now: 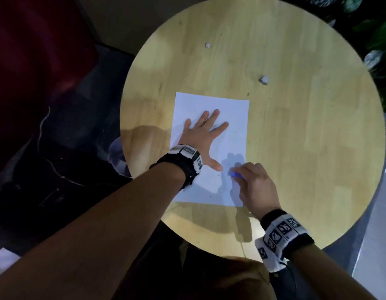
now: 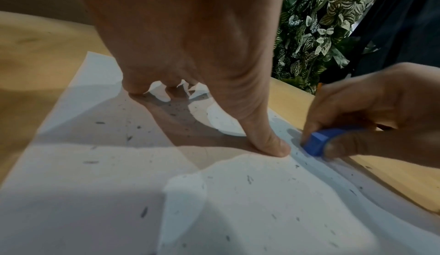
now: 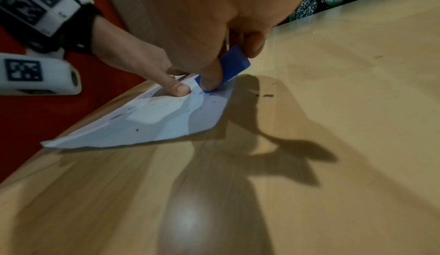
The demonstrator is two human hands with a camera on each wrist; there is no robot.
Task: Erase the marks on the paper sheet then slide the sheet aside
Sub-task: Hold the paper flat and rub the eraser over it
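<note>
A white paper sheet (image 1: 228,118) lies on the round wooden table (image 1: 306,131). My left hand (image 1: 204,135) lies flat on it with fingers spread, pressing it down; its thumb (image 2: 269,144) touches the paper. My right hand (image 1: 255,185) pinches a blue eraser (image 1: 235,174) and holds it against the paper near the sheet's right edge, just beside the left thumb. The eraser (image 2: 316,143) shows blue between thumb and fingers, and in the right wrist view the eraser (image 3: 232,67) stands tilted on the sheet (image 3: 152,119). Dark eraser crumbs speckle the paper (image 2: 238,212).
Two small pale scraps lie on the table beyond the sheet, one scrap (image 1: 207,45) far and another scrap (image 1: 263,79) nearer right. Leafy plants (image 2: 316,25) stand past the table's far edge. A dark red seat (image 1: 31,61) is at the left.
</note>
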